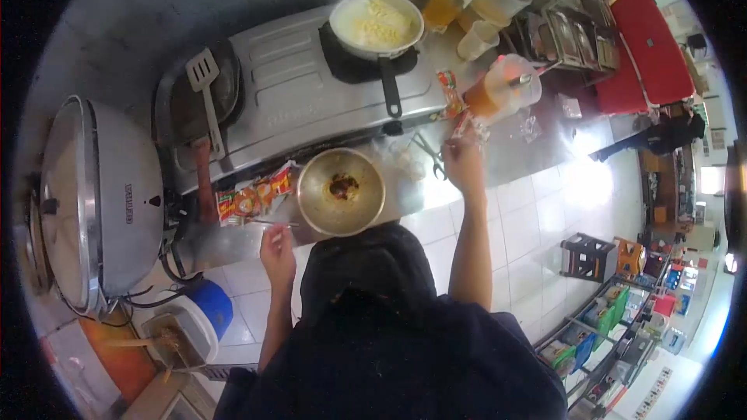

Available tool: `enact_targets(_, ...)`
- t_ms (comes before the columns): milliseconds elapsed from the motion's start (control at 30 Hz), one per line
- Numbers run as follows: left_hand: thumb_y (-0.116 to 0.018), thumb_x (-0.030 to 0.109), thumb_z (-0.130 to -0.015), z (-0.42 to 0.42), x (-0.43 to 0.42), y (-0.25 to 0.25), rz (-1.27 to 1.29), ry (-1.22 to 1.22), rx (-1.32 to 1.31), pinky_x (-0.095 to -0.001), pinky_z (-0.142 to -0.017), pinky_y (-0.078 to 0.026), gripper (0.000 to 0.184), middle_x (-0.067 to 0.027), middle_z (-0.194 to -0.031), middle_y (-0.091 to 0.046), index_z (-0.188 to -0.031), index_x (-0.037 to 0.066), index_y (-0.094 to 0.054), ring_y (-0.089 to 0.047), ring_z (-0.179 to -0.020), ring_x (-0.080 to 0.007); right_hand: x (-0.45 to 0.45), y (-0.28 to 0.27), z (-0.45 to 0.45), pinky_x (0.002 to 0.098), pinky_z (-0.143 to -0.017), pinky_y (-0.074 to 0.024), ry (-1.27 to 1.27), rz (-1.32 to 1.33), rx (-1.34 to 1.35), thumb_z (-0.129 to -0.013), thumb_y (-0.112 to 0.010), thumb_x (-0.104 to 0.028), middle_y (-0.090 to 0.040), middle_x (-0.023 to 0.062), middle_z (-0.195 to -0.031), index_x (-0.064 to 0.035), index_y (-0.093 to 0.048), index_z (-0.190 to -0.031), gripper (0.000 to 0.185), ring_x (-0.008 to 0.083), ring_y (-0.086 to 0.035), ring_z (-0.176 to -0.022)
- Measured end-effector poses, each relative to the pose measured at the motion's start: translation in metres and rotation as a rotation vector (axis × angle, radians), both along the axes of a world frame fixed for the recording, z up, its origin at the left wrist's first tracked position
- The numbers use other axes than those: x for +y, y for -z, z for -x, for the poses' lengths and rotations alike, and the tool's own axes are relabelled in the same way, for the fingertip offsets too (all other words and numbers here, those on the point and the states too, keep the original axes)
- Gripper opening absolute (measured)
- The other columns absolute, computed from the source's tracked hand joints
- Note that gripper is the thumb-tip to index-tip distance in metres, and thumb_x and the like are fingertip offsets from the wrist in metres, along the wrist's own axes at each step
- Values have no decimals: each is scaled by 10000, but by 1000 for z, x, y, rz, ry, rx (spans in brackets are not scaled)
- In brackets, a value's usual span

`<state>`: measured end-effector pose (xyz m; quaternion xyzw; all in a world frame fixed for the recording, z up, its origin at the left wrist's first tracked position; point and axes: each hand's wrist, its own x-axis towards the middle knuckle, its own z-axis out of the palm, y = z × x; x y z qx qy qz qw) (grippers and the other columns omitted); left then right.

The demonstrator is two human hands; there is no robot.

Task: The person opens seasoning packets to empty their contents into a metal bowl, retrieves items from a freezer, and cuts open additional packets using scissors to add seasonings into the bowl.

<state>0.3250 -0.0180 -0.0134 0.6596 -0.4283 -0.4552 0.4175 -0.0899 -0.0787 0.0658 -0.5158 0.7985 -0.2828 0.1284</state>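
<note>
My left hand (278,249) is low beside the steel bowl (341,218), its fingers closed near a thin stick-like utensil (272,223); whether it grips it is unclear. Dark sauce or paste lies in the bottom of the bowl. Left of the bowl are red and yellow packets (253,194). My right hand (463,152) reaches to the counter on the right, fingers around or against a small crumpled wrapper (475,128), just below a jug of orange liquid (498,93). Scissors (429,157) lie left of that hand.
A white pan (377,23) of noodles in pale liquid sits on the stove (288,70). A slotted spatula (204,82) rests over a dark square pan (187,113). The large lidded cooker (117,202) stands left. Metal trays (572,27) are at upper right.
</note>
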Motion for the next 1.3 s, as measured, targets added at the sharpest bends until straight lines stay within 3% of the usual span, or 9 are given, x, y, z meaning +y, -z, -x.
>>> enact_targets(367,-556,201,-961,80,163,77,-722,201,-25,-322,-609,-494,238,-75,-775,-636,-1025,-20,-616,-613,-682,-161,-26,-164,101,281,-630,-521,-282,78,-212,-915,-623,-121,-702,109,-754,38,-668,-908,165,150,-688,-715)
enact_targets(533,-532,189,-954,151,168,81,-691,312,-120,-357,-561,-504,232,-83,-681,-629,-1011,-20,-613,-622,-622,-189,-37,-200,187,245,-546,-432,-128,336,17,-962,-582,-132,-617,50,-677,4,-658,-851,192,102,-561,-604)
enact_targets(633,-518,181,-949,168,156,92,-450,517,-469,-378,-532,-510,229,-87,-626,-625,-1003,-21,-612,-627,-586,-206,-28,-197,198,240,-499,-286,-29,365,-242,-1014,-493,-166,-488,-1,-615,-21,-533,-714,336,64,-400,-560)
enact_targets(733,-523,102,-909,165,166,99,-720,-161,194,-354,-542,-520,159,-110,-740,-664,-996,10,-620,-655,-647,-215,-5,-160,186,263,-518,-228,-382,187,-438,-1040,-437,-237,-354,-26,-614,-68,-396,-670,408,80,-313,-571)
enact_targets(800,-504,82,-917,181,162,78,-540,-496,431,-311,-567,-511,172,-131,-886,-660,-1013,29,-636,-660,-721,-217,5,-125,167,379,-561,-370,-762,49,-445,-966,-474,-141,-505,119,-638,-6,-512,-727,276,263,-504,-592)
enact_targets(833,-492,88,-915,178,180,89,-400,-333,226,-329,-628,-523,200,-139,-1024,-643,-1029,38,-649,-667,-800,-267,8,-123,156,465,-685,-454,-856,-380,-336,-881,-527,-101,-609,193,-810,5,-574,-823,130,389,-594,-768)
enact_targets(933,-528,194,-918,114,219,197,-192,818,-981,-462,-684,-513,229,-199,-907,-676,-1030,36,-652,-678,-856,-359,40,-83,142,450,-928,-479,-1166,-647,-261,-835,-531,-28,-618,206,-1165,-24,-509,-1250,415,380,-608,-1062)
enact_targets(1067,-528,210,-920,123,91,176,-796,596,-218,-473,-686,-510,237,-201,-899,-677,-1021,36,-652,-676,-845,-363,108,-21,114,457,-771,-535,-906,-396,-35,-843,-560,-162,-680,184,-965,-29,-593,-969,186,311,-685,-908)
enact_targets(1300,-527,239,-922,327,-86,207,-760,1216,-407,-493,-690,-504,255,-204,-885,-677,-1005,34,-653,-672,-825,-369,232,-32,130,488,-738,-533,-39,-289,-263,-829,-599,-172,-671,210,-902,8,-589,-951,218,361,-676,-891)
